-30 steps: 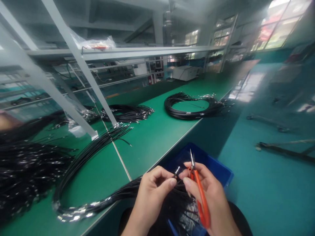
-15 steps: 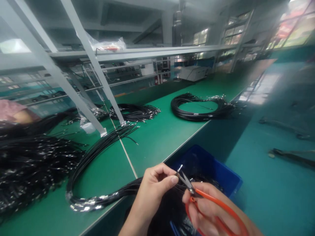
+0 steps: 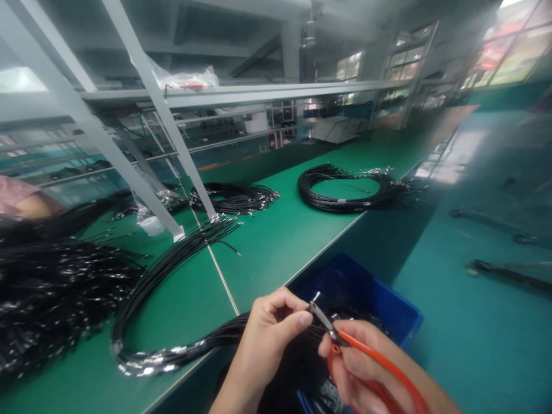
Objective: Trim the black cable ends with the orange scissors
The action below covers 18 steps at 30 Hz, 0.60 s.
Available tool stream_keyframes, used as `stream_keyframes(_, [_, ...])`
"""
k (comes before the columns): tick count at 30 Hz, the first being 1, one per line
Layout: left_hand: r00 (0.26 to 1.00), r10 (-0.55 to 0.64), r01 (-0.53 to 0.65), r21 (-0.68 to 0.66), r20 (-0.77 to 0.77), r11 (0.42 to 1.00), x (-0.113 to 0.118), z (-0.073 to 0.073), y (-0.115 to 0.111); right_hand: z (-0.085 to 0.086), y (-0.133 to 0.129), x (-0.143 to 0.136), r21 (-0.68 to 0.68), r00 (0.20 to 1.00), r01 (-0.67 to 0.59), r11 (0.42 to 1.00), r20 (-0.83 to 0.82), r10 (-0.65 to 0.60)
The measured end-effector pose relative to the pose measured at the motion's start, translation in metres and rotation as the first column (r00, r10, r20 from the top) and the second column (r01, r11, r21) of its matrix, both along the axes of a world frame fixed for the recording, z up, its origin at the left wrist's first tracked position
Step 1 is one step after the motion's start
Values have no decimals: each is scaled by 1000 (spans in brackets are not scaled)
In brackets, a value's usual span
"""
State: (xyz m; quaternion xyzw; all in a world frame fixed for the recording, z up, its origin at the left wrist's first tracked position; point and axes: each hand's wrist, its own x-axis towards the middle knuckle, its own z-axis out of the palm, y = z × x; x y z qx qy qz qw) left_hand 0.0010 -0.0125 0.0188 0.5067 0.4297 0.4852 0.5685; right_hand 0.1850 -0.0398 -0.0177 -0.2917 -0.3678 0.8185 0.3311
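My left hand (image 3: 276, 328) pinches the end of a black cable between thumb and forefinger, just past the bench's front edge. A small silvery tip (image 3: 317, 296) sticks up beyond the fingertips. Red-handled scissors (image 3: 379, 359) are in my right hand (image 3: 362, 362), their blades closed together at the cable end, close to my left thumb. From beside my left hand, a bundle of black cables (image 3: 159, 359) with shiny bands curves over the green bench (image 3: 267, 247). Fingers partly hide the cable end.
Below my hands stands a blue bin (image 3: 375, 293) with dark cables inside. Black cable coils (image 3: 340, 204) lie farther along the bench, and a large cable pile (image 3: 56, 299) at left. Shelf posts (image 3: 172, 132) rise from the bench. A person's arm (image 3: 34, 204) shows at far left.
The scissor blades, apart before, have come together at the cable end. My left hand has hardly moved. The whole view has shifted slightly.
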Motion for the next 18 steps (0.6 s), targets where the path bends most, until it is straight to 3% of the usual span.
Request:
stream_keyframes(12, [999, 4, -2, 30, -54, 1000, 0, -1, 0, -4, -1, 6, 95, 991, -18, 995, 134, 5])
stream_keyframes(18, [997, 7, -5, 34, -82, 999, 0, -1, -2, 12, -3, 4, 69, 973, 9, 998, 230, -25])
